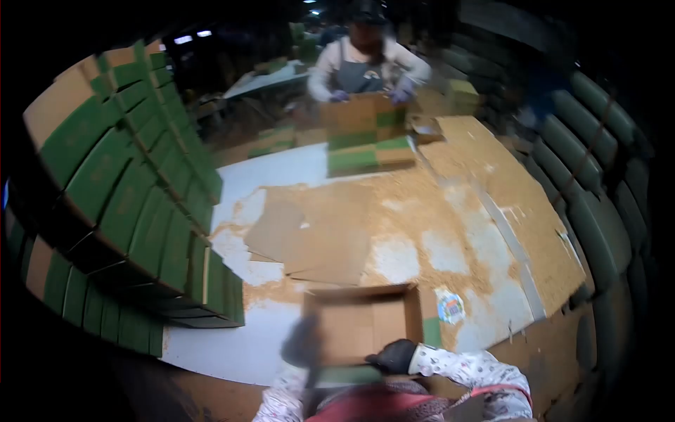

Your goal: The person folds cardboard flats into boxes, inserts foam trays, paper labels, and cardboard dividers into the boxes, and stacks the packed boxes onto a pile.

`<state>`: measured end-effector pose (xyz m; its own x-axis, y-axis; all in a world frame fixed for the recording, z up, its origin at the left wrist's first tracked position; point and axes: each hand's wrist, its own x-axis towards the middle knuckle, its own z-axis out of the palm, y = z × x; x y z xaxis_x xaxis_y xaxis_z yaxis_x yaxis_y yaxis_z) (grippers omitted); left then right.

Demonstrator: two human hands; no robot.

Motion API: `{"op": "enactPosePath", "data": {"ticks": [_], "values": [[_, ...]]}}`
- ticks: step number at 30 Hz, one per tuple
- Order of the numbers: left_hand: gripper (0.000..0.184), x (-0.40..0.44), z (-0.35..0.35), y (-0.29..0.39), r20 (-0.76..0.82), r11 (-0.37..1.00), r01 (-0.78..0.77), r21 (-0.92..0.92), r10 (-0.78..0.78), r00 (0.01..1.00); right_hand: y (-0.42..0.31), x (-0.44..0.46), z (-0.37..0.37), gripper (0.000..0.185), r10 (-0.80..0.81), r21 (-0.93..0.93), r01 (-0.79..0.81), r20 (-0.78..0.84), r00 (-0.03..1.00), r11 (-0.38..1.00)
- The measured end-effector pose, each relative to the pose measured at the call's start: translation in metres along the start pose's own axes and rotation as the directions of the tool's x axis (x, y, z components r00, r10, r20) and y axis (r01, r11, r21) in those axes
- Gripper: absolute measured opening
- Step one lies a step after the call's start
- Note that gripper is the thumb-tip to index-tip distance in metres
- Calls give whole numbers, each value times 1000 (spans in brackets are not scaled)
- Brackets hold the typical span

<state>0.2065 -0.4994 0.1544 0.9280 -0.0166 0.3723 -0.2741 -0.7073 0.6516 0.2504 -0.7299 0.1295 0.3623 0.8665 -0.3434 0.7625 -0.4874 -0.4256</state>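
Observation:
An open cardboard box with bare brown inside walls stands at the near edge of the table, in front of my body. My right hand, in a dark glove, is at the box's near right side, its fingers reaching over the near edge; whether they grip it is not clear. My left hand, also dark-gloved, is smeared by motion beside the box's left wall. A green flap shows on the near side between my hands. To the right of the box lies a round colourful label.
Flat cardboard sheets lie mid-table amid sawdust-like crumbs. Green-and-brown boxes are stacked high at the left. Across the table, a co-worker in purple gloves holds a green-and-brown box. Grey-green stacked shapes stand at the right.

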Motion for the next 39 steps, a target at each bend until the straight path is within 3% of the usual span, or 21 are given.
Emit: {"op": "enactPosePath", "data": {"ticks": [1,3,5,6,7,8,10,11,12,14,16,18,19,21,23,27,31,33,34,36,39], "values": [[35,21,-8,-1,-200,987,46,153,-15,980,-1,0,2,31,10,-16,-10,-2,1000,1000],[39,22,17,-64,91,992,128,20,-129,987,5,-7,-15,26,25,31,-23,-77,997,999],[40,22,34,-107,189,968,179,-176,-145,971,34,-45,-30,31,179,342,10,-515,838,940],[40,19,34,-123,229,971,156,-183,-112,967,60,-66,-19,28,285,343,34,-828,484,939],[39,17,31,-126,239,972,143,-185,-96,966,76,-110,-29,30,454,438,-118,-850,268,891],[39,21,28,-105,258,966,189,-178,-139,956,119,-138,-11,31,525,512,-260,-851,-25,818],[45,24,21,-103,317,928,304,-213,-229,920,193,-212,38,30,703,848,-150,-509,-497,508],[52,21,17,-118,365,888,375,-264,-268,892,249,-258,94,34,528,831,-382,-553,-644,404],[54,23,17,-121,349,927,294,-235,-202,915,255,-295,106,42,574,978,-138,-205,-793,158],[53,27,14,-134,423,884,347,-314,-197,885,286,-357,156,47,470,932,-235,-83,-879,-275],[50,37,12,-127,482,852,385,-355,-186,856,323,-392,210,45,604,924,159,351,-715,-349],[48,49,13,-118,532,791,516,-328,-296,793,356,-403,257,44,737,769,552,570,-363,-323],[47,57,12,-114,551,744,587,-319,-358,754,376,-400,282,53,656,678,727,598,-460,-108],[45,63,8,-108,576,659,694,-290,-459,677,335,-380,243,69,740,569,807,471,-480,161],[44,66,8,-104,591,591,760,-271,-521,616,323,-375,255,82,788,622,780,445,-426,70],[40,66,12,-104,613,494,822,-283,-566,551,271,-328,280,69,822,578,778,301,-483,245],[38,62,18,-104,640,408,859,-309,-579,505,258,-338,273,39,899,288,957,409,-156,34],[36,57,21,-107,642,376,863,-337,-579,503,249,-329,243,34,900,346,927,342,-269,146],[36,55,22,-110,639,376,857,-352,-573,513,223,-325,208,33,968,303,952,222,-113,42],[26,33,19,-146,433,745,544,-387,-374,820,189,-309,177,34,993,186,980,110,46,-66],[31,31,26,-141,266,989,140,54,-149,952,126,-274,105,40,966,306,917,28,258,-254]]}}
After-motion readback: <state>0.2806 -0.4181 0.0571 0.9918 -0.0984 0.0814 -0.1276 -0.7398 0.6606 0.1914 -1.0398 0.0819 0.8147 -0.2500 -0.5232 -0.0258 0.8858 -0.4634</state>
